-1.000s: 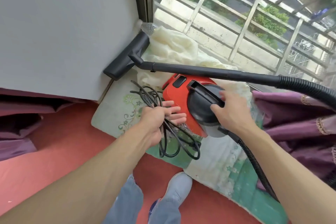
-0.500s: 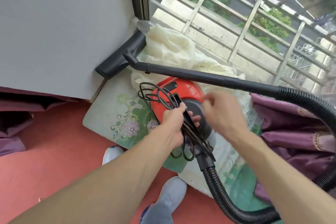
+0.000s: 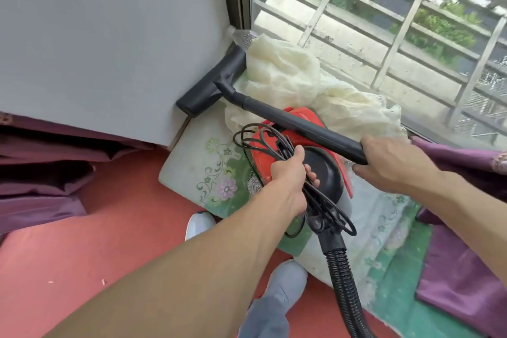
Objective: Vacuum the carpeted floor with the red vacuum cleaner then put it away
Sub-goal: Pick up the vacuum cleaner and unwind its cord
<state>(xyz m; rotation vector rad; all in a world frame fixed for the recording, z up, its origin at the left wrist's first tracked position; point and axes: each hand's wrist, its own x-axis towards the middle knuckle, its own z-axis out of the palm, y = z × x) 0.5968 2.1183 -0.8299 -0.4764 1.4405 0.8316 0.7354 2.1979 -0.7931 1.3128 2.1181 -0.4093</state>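
The right hand (image 3: 392, 163), which a moment ago hovered loose over the canister, has now closed around the black wand (image 3: 301, 125), fingers wrapped on its near end. The left hand (image 3: 289, 173) is still clenched on the bundled power cord (image 3: 277, 143) and on what looks like the carry handle beneath it (the cord loops cover the handle, so that grip is a judgement). The red vacuum cleaner (image 3: 263, 151) sits on a floral mat (image 3: 208, 167) by the window (image 3: 356, 22), against a heap of cream netting (image 3: 288, 74), with its floor nozzle (image 3: 211, 88) pressed to the grey wall (image 3: 109, 35) in the corner.

With the cord gathered and both hands on the machine, this reads as the putting-away stage, the red carpet (image 3: 96, 228) apparently done; the wand probably needs settling so the whole thing stays tucked in the corner.

Much is hard to make out: the wand hides part of the red body, the ribbed hose (image 3: 343, 277) runs out of the bottom edge, the plug is lost in the cord loops, and the right fingertips are out of sight under the wand
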